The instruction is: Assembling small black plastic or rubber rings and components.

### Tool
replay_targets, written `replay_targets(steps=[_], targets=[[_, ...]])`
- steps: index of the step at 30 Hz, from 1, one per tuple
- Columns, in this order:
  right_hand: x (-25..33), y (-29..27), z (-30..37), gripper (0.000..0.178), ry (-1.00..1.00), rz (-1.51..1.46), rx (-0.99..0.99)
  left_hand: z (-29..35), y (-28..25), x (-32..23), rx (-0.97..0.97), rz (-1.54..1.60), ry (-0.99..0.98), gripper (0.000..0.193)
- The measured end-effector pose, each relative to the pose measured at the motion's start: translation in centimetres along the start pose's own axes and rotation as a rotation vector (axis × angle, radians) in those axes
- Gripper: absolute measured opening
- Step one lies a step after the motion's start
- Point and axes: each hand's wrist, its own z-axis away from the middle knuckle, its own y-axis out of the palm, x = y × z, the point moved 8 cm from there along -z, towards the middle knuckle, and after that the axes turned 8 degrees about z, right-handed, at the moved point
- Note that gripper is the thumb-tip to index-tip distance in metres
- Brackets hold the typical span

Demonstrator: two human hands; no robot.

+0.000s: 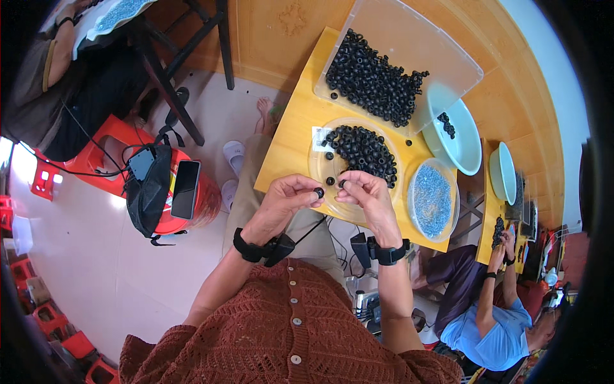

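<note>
Over the near edge of the yellow table, my left hand [291, 201] pinches a small round black piece [318, 192] with a hole in it. My right hand [372, 200] is close beside it, its thumb and fingers pinched on another small black piece [342, 184], mostly covered by the fingertips. The two pieces are apart. Just beyond my hands, a clear round tray [319, 168] holds a heap of round black pieces [363, 152]. A few loose ones lie at the heap's left side.
Behind the tray, a clear bin [441, 48] holds many black pieces. To its right are a pale blue basin [464, 144] and a bowl of tiny blue pieces [433, 198]. A phone [185, 190] and black bag [148, 192] rest at left. Co-workers sit on both sides.
</note>
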Motion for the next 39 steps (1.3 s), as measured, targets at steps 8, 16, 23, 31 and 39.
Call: replay_targets(steps=[8, 16, 23, 31, 39], targets=[[2.9, 0.6, 2.6, 0.012, -0.229, 0.054, -0.119, -0.8, 0.8, 1.2, 0.003, -0.04, -0.06, 0.017], [5.9, 1.3, 4.2, 0.015, -0.414, 0.486, -0.287, -1.3, 1.3, 1.8, 0.043, -0.086, -0.046, 0.018], [6.4, 2.3, 4.6, 0.015, -0.458, 0.721, -0.318, -1.3, 1.3, 1.7, 0.064, -0.119, -0.02, 0.019], [5.6, 3.1, 4.7, 0.015, -0.483, 0.864, -0.361, -0.9, 0.7, 2.2, 0.027, -0.157, 0.025, 0.015], [4.5, 2.7, 4.2, 0.016, -0.433, 0.862, -0.428, -1.3, 0.4, 2.2, -0.12, -0.443, 0.251, 0.01]])
